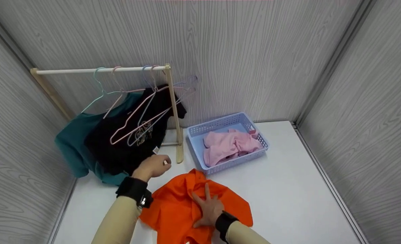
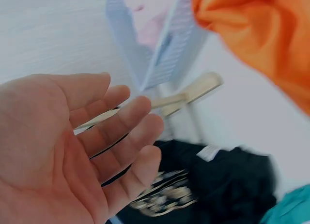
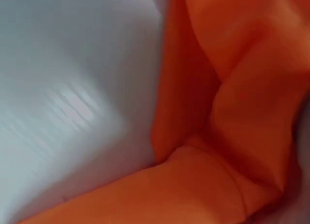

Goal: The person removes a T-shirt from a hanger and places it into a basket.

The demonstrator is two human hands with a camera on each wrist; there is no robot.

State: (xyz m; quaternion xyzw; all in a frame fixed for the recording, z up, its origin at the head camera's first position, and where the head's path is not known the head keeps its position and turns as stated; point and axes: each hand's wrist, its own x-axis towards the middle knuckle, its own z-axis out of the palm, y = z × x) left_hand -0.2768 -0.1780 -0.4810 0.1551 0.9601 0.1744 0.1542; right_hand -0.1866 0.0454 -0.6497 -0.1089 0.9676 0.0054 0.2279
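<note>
An orange garment [image 1: 173, 200] lies rumpled on the white table [image 1: 288, 189], with folds bunched around its middle. My right hand [image 1: 210, 208] rests on it with fingers spread; in the right wrist view the orange cloth [image 3: 193, 185] fills much of the picture. To the left, my left hand [image 1: 154, 166] is raised near the rack's foot, in front of the black T-shirt [image 1: 119, 142]. The left wrist view shows that hand [image 2: 82, 146] palm up, its fingers relaxed and holding nothing.
A small rack [image 1: 102, 71] carries several hangers, with the black T-shirt and a teal shirt [image 1: 71, 139] on its left side. Right of it stands a blue basket [image 1: 195, 149] containing pink clothing [image 1: 232, 144]. Grey wood-grain walls [image 1: 237, 51] enclose the table.
</note>
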